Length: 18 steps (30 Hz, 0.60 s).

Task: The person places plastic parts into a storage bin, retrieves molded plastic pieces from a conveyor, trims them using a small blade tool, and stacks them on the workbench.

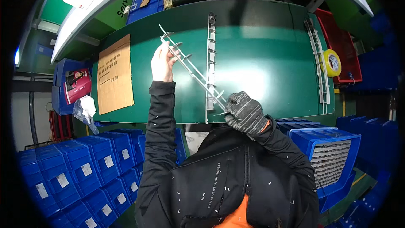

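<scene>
A long, thin grey rail-like part (193, 74) with a slim rod and several dark round fins slants between my hands over the green table (261, 59). My bare left hand (162, 63) pinches it near its upper far end. At its lower near end, my right hand (244, 113), in a grey knit glove, closes around it; the fingers hide that tip. Beneath and beside it, a similar finned rail (211, 59) lies lengthwise on the tabletop. Other slender rails (317, 63) lie along the table's right side.
A printed cardboard sheet (114, 78) lies at the table's left. On the right, a yellow tape roll (332, 63) sits near a red bin (344, 50). Stacked blue crates (80, 164) stand lower left; a blue crate filled with grey strips (331, 162) is lower right.
</scene>
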Available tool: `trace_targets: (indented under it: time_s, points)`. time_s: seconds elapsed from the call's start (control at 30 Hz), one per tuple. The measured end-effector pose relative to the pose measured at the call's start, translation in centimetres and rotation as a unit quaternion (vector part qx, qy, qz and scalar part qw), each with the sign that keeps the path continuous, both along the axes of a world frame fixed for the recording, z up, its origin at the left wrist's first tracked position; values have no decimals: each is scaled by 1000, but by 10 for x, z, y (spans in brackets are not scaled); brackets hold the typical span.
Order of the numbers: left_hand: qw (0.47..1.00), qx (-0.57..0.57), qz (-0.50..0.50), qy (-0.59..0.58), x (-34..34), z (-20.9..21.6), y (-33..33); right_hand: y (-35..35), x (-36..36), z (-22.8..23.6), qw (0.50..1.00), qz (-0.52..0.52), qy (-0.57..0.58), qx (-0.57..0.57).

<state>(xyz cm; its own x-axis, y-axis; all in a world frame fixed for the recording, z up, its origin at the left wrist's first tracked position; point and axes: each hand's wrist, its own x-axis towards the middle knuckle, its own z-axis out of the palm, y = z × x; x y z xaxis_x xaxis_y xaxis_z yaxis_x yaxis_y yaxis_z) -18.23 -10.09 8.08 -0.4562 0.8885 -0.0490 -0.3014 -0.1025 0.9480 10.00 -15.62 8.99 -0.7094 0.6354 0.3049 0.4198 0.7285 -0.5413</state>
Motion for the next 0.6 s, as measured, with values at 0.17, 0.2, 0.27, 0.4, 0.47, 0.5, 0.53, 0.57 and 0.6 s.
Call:
trace_targets:
  time_s: [0.17, 0.2, 0.27, 0.4, 0.47, 0.5, 0.53, 0.57, 0.6]
  points:
    - [996, 41, 81, 13, 6, 72, -13, -7, -1, 16, 996, 57, 68, 9]
    - [994, 78, 77, 20, 1, 89, -17, -6, -1, 17, 993, 57, 99, -1]
    - [980, 119, 94, 127, 7, 131, -34, 2, 3, 11, 982, -22, 183, -34]
    - [954, 70, 65, 283, 35, 157, -59, 8, 15, 22, 783, -174, 354, -482]
    - [949, -30, -30, 314, 54, 136, -61, 11, 16, 19, 807, -137, 301, -489]
    - [953, -88, -67, 281, 68, 123, -62, 9, 16, 18, 829, -96, 246, -494]
    - [952, -128, -116, 254, 77, 110, -65, 4, 10, 16, 893, -74, 258, -361]
    - [957, -147, -148, 201, 81, 91, -71, 1, 5, 19, 892, -67, 258, -365]
    - [961, -156, -173, 148, 88, 79, -75, -1, 1, 23, 927, -76, 216, -296]
